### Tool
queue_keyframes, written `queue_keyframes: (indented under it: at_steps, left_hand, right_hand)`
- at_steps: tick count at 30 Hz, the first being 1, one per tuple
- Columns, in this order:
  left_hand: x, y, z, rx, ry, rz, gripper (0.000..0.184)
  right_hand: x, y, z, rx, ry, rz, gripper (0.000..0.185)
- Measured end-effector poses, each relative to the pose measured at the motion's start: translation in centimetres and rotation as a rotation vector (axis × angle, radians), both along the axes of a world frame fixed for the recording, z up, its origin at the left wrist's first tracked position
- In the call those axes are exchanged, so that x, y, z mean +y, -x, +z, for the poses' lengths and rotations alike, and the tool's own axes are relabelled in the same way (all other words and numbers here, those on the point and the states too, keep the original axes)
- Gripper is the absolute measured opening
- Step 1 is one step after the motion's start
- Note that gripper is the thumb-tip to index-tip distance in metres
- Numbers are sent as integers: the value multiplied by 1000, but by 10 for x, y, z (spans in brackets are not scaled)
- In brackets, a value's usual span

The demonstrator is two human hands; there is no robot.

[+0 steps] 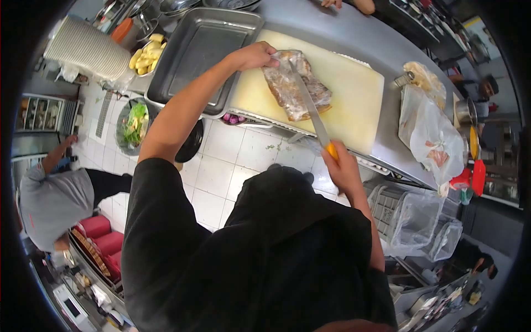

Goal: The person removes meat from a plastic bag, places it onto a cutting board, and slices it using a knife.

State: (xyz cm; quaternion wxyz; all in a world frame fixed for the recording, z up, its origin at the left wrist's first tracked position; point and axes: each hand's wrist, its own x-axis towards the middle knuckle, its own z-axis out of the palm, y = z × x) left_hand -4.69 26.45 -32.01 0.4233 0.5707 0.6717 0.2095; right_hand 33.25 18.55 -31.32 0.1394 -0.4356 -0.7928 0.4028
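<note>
A slab of meat [282, 91], seemingly covered in clear plastic film, lies on the large pale cutting board [354, 88]. At the slab's upper left corner, my left hand [255, 56] pinches its edge, fingers closed. My right hand [342, 169] is wrapped around the yellow handle of a long knife [311, 108]. The blade lies diagonally over the slab, its tip near the far edge. Whether the blade presses into the film or only rests on it, I cannot tell. A deep metal tray [191, 61] stands left of the board, under my left forearm.
Plastic bags [431, 130] lie on the metal counter to the right. Left of the tray are yellow peeled pieces [148, 55] in a container and stacked trays [88, 50]. A bag of greens [133, 126] sits lower left. A person in grey [58, 199] stands left; another person's hand [332, 3] shows at the top.
</note>
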Motion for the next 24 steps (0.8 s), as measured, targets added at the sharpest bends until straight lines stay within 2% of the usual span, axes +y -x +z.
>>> queue_keyframes:
  at_steps: [2, 5, 7, 11, 13, 15, 17, 20, 22, 24]
  left_hand:
    - [-9, 4, -3, -195, 12, 37, 24]
    - [-19, 5, -2, -324, -34, 37, 25]
    - [-19, 1, 8, -247, -26, 40, 29]
    - [-22, -7, 11, -70, -62, 107, 41]
    - [-26, -8, -9, -50, -224, 157, 48]
    - [-36, -28, 2, 172, -365, 133, 52]
    - [-52, -58, 18, 603, -480, 40, 56]
    - [-51, -63, 6, 722, -456, -101, 50]
    - [-48, -57, 10, 699, -369, -177, 47]
    - [-42, -53, 12, 688, -301, -224, 42]
  right_hand:
    - [-27, -34, 3, 5, 29, -28, 29]
    - [-50, -61, 15, -49, 92, -97, 27]
    - [-55, -66, 17, -67, 51, -117, 24]
    - [-53, -59, 18, 21, 193, -197, 25]
    - [-51, -57, 11, 69, 202, -224, 26]
    - [-49, -52, 9, 105, 193, -230, 27]
    - [-43, -49, 3, 131, 158, -218, 27]
    - [-29, -41, -8, 139, 133, -194, 28]
    - [-19, -31, -6, 119, 201, -205, 27]
    - [-10, -22, -8, 160, 159, -174, 30]
